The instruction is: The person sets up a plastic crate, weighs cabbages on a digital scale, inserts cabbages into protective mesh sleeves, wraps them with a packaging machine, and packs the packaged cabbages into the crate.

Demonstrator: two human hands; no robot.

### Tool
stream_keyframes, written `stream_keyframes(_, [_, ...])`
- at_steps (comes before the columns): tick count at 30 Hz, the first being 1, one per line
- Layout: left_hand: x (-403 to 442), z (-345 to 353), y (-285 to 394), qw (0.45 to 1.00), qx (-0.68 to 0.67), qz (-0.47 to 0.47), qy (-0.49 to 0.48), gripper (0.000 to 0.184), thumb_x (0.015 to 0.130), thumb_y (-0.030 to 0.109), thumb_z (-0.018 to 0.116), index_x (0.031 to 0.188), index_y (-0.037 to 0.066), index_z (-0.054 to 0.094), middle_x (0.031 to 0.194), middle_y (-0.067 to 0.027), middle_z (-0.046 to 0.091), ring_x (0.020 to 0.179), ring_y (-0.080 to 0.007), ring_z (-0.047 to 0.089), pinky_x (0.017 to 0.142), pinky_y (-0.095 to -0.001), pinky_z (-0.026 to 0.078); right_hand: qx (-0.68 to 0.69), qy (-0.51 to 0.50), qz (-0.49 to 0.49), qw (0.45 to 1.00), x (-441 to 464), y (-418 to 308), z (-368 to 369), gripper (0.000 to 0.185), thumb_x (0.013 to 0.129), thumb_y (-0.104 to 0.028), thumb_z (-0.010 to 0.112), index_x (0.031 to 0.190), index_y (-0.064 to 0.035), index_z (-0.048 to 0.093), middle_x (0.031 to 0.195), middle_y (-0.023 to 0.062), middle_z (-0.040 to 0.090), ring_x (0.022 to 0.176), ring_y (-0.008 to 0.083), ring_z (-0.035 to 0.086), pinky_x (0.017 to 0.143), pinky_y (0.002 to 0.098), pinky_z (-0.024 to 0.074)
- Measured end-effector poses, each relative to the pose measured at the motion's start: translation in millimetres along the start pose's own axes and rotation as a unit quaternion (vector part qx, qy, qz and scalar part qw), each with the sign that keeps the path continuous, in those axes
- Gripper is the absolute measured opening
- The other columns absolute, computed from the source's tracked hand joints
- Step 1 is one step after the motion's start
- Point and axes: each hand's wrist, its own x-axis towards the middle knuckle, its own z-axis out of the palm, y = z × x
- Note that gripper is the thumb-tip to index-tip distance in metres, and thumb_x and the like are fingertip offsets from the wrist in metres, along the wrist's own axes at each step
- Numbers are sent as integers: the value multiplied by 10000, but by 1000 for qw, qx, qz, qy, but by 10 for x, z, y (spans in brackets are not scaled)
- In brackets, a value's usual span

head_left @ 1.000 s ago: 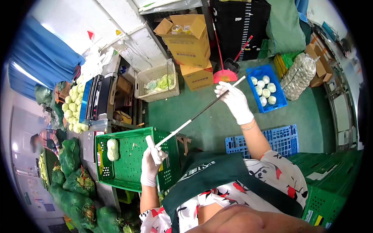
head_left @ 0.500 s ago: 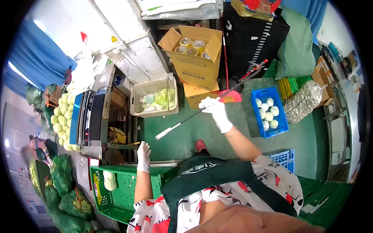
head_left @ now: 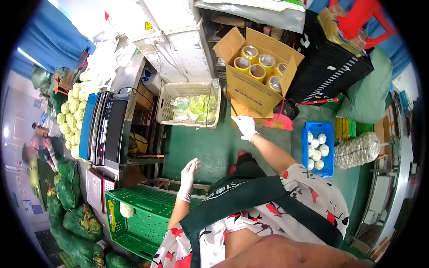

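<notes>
Right fingers (head_left: 237, 119) grip a rod (head_left: 233, 107) — open carton (head_left: 254, 91), pale basket (head_left: 190, 123) nearby

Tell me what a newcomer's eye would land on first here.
Probably the open cardboard box of what look like tape rolls, top and just right of centre. Below it, the gloved right hand grips a dark rod, with the left hand empty nearer the green crate. At right sits a blue crate of pale, round vegetables.
</notes>
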Motion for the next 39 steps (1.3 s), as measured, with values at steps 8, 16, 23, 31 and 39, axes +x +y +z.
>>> stream_keyframes(8, [107,1,69,984,-96,-61,137,455,1029,317,528,1333,-20,554,1247,-194,643,1093,-242,648,950,-358,508,-43,38,-55,997,1412,-406,604,474,912,-508,586,886,-58,734,849,209,698,826,402,673,730,482,526])
stream_keyframes(16, [524,297,485,980,-77,-88,159,442,1035,291,531,1369,1,540,1266,-149,641,1058,-198,636,920,-310,498,31,36,148,988,2154,-56,1192,461,872,-493,670,942,-44,752,933,236,698,894,401,683,776,464,533])
stream_keyframes(23, [684,346,650,971,-105,-127,176,439,1026,267,551,1386,18,518,1221,-115,646,871,-106,595,678,-250,529,47,-63,290,954,2547,1064,1810,519,931,-494,574,976,6,705,894,198,703,680,339,697,571,456,555])
stream_keyframes(31, [681,143,566,957,-116,-114,239,428,1026,246,555,1375,0,522,1172,-45,636,990,-105,582,874,-241,485,165,-381,459,785,2868,860,1736,484,941,-400,588,1298,-85,499,1255,110,603,1066,286,608,857,495,522])
stream_keyframes(39, [645,-604,223,940,-107,-84,313,435,1000,269,588,1346,6,568,1179,-87,669,1088,-138,605,981,-272,450,210,-422,263,842,2506,-545,2492,139,958,-174,588,942,-44,637,811,116,673,621,211,652,461,334,478])
